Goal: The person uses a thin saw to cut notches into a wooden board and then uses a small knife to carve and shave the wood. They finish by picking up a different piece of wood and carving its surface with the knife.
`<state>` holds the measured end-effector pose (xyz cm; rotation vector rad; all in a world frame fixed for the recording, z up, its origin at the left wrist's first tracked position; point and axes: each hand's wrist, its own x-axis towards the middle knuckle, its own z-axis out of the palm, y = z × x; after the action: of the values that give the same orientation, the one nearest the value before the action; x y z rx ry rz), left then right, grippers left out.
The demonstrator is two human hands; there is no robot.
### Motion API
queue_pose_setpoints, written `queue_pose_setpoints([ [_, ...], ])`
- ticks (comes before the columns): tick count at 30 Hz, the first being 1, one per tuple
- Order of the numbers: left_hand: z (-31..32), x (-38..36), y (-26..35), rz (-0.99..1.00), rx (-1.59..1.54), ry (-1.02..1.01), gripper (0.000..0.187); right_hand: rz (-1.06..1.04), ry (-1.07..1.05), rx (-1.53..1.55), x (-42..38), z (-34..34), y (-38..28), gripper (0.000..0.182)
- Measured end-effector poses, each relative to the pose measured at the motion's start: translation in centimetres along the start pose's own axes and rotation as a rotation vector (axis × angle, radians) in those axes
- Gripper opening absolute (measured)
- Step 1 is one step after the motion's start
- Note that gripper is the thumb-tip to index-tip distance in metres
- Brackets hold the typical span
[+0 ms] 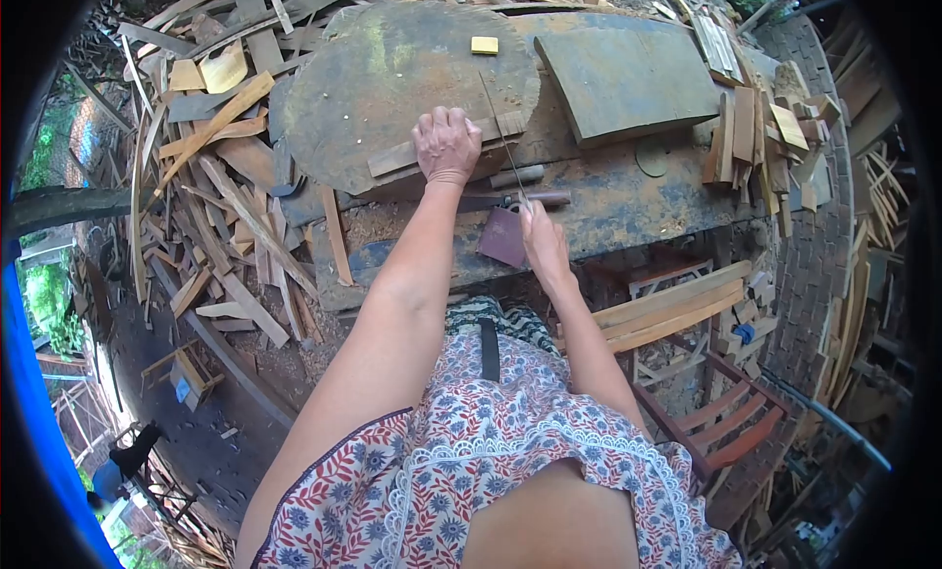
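Spanning the counter (628, 211), a round slab (392, 78) carries the wooden strip (446, 145), whose long axis runs left to right, rising slightly rightward. It looks light, stiff and splintery, best pinned flat near its middle. The left hand (446, 145) presses there, fingers curled down; the right hand (542, 237) is closed around a thin blade (502, 132) pointing away.
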<state>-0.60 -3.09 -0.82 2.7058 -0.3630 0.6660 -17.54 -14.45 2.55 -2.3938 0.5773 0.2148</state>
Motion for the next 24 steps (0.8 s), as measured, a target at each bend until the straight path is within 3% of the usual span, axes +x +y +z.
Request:
queue_pose_setpoints([
  [3,0.0,0.2,-0.2,0.002,0.001,0.01,0.015,-0.009,0.016,0.02,0.8,0.4,-0.4,0.026],
  [9,0.1,-0.3,-0.5,-0.014,-0.001,-0.021,0.015,0.094,-0.092,0.031,-6.1,0.6,2.9,0.027],
  [16,0.0,0.0,-0.2,-0.002,0.017,-0.004,0.015,-0.031,-0.002,0.016,0.5,0.5,0.8,0.028],
  [22,0.4,0.1,-0.4,-0.02,0.025,-0.01,0.015,0.069,-0.076,0.051,-6.1,1.0,3.6,0.028],
  [24,0.3,-0.2,-0.2,-0.017,0.018,-0.023,0.016,0.076,-0.096,0.033,-5.0,0.7,3.1,0.027],
])
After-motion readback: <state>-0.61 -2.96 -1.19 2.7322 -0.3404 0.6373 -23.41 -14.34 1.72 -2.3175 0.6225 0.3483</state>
